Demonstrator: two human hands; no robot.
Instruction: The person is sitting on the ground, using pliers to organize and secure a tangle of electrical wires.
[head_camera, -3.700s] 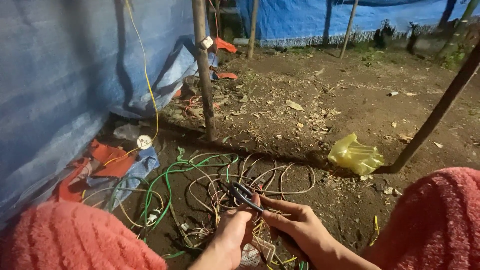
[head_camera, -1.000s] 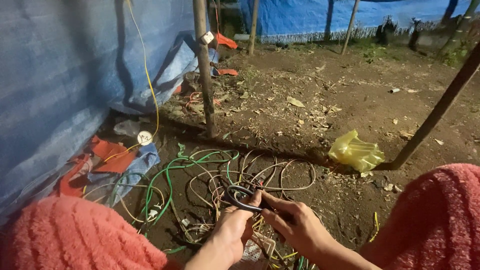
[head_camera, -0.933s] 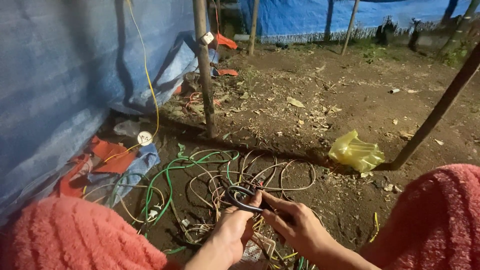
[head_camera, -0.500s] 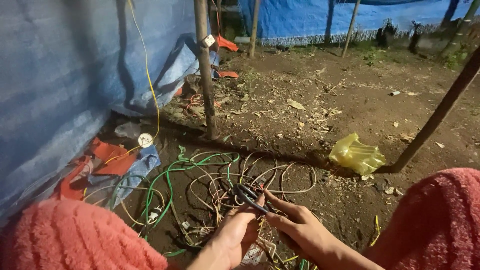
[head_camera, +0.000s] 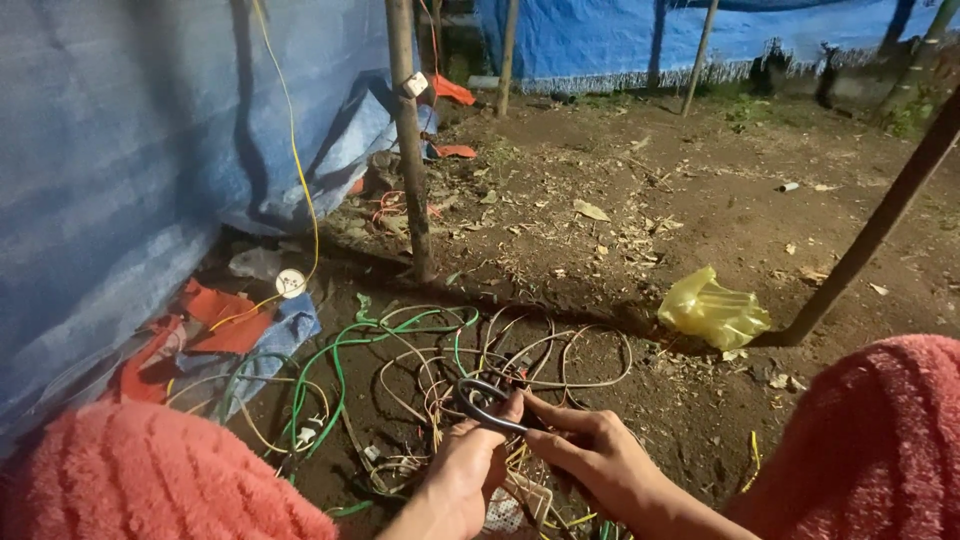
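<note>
My left hand (head_camera: 462, 478) and my right hand (head_camera: 590, 457) meet low in the middle of the view, over a tangle of wires on the dirt. Both pinch a dark cable (head_camera: 488, 408) bent into a small loop just above my fingers. Under and around them lie green wires (head_camera: 340, 350), pale brown wires (head_camera: 560, 360) and thin yellow ones. A small pale grid-like piece (head_camera: 512, 505) shows beneath my hands. My knees, in fuzzy red-pink cloth (head_camera: 150, 480), fill both lower corners.
A blue tarp wall (head_camera: 120, 150) hangs on the left, with a wooden post (head_camera: 408, 140) in front. A yellow cord ends in a white round socket (head_camera: 291, 283) by red and blue cloth. A yellow plastic bag (head_camera: 712, 312) and a slanted pole (head_camera: 880, 225) stand right.
My hands have stayed on the dark cable loop and shifted only a little. The view has barely moved.
</note>
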